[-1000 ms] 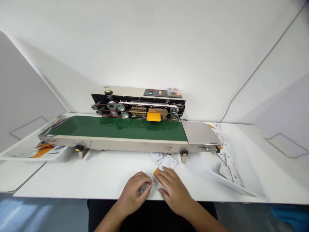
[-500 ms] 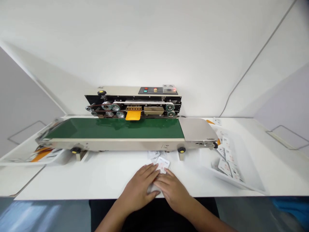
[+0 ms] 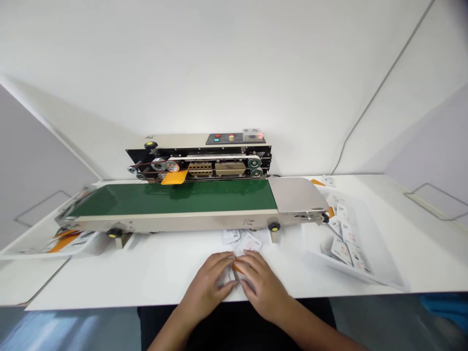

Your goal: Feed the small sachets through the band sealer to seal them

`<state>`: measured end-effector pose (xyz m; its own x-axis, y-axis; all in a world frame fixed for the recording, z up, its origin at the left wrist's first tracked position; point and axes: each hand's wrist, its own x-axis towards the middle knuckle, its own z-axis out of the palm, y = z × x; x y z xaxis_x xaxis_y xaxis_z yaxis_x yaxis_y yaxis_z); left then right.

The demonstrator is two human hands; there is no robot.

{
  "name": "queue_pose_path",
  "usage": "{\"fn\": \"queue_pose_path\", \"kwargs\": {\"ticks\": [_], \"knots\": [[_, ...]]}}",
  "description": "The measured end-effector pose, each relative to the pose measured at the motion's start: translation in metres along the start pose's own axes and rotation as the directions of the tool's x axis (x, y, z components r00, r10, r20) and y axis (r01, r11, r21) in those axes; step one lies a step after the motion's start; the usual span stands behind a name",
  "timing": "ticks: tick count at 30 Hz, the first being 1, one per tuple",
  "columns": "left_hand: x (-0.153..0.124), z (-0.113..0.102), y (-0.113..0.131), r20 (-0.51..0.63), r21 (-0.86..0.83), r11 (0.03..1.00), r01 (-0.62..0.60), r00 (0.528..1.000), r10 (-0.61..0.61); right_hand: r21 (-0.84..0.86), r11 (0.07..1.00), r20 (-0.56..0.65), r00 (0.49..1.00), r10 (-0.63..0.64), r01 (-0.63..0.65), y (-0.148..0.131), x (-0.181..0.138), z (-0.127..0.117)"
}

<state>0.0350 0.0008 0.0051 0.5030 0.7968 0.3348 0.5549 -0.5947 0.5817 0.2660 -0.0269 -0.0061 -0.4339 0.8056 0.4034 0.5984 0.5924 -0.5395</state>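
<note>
My left hand [image 3: 210, 282] and my right hand [image 3: 265, 286] meet low over the near edge of the table, fingers curled. Under the left fingers is a small whitish packet [image 3: 227, 277], mostly covered. A strip of an orange packet [image 3: 237, 266] shows at the right fingertips. Just beyond them lie white printed packets [image 3: 250, 243], partly under the front of a band sealer. In the sealer [image 3: 204, 141], an orange pouch [image 3: 174, 177] hangs tilted from the rollers above the green conveyor belt [image 3: 219, 197].
On the right, a white tray [image 3: 383, 253] holds several white printed packets and a bit of orange. Another white tray [image 3: 29, 243] at the left end of the belt contains orange and white packets. Black knobs [image 3: 274, 226] stick out from the conveyor's front.
The orange pouch has travelled left along the sealer and now tilts. My hands have drawn slightly apart, and an orange strip shows between them.
</note>
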Motion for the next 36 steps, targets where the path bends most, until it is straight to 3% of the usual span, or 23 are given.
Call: {"fn": "queue_pose_path", "kwargs": {"ticks": [3,7,11,15,19,24,27,31,36], "knots": [[-0.004,-0.006,0.002,-0.018,-0.017,0.999,-0.049,0.999,0.049,-0.003,1.000,-0.003,1.000,-0.015,0.015,0.000,-0.001,-0.002],[-0.009,-0.009,0.001,-0.032,-0.040,0.996,-0.082,0.996,0.081,0.021,0.999,0.123,0.991,-0.044,0.042,-0.001,0.000,-0.007],[-0.015,-0.007,-0.004,-0.114,-0.085,0.996,-0.014,0.994,0.004,0.036,0.999,0.209,0.977,-0.045,0.038,-0.003,0.000,-0.010],[-0.013,-0.009,-0.013,-0.236,-0.291,0.956,0.045,0.965,-0.118,0.086,0.990,0.231,0.965,-0.128,0.111,-0.015,0.007,0.000],[-0.003,-0.014,-0.019,-0.276,-0.416,0.897,0.149,0.919,-0.281,0.184,0.976,0.145,0.979,-0.147,0.119,-0.030,0.023,0.021],[0.003,-0.019,-0.017,-0.287,-0.392,0.892,0.225,0.892,-0.350,0.275,0.961,-0.022,0.999,-0.033,0.037,-0.033,0.032,0.045],[0.002,-0.017,-0.017,-0.234,-0.455,0.853,0.255,0.890,-0.390,0.384,0.921,-0.100,0.988,0.117,-0.070,-0.027,0.028,0.051],[-0.002,-0.012,-0.017,-0.116,-0.555,0.765,0.326,0.880,-0.460,0.616,0.752,-0.104,0.922,0.372,-0.234,-0.018,0.023,0.052],[-0.004,-0.009,-0.009,-0.020,-0.634,0.675,0.377,0.865,-0.501,0.795,0.552,-0.100,0.844,0.527,-0.250,-0.015,0.022,0.049]]}}
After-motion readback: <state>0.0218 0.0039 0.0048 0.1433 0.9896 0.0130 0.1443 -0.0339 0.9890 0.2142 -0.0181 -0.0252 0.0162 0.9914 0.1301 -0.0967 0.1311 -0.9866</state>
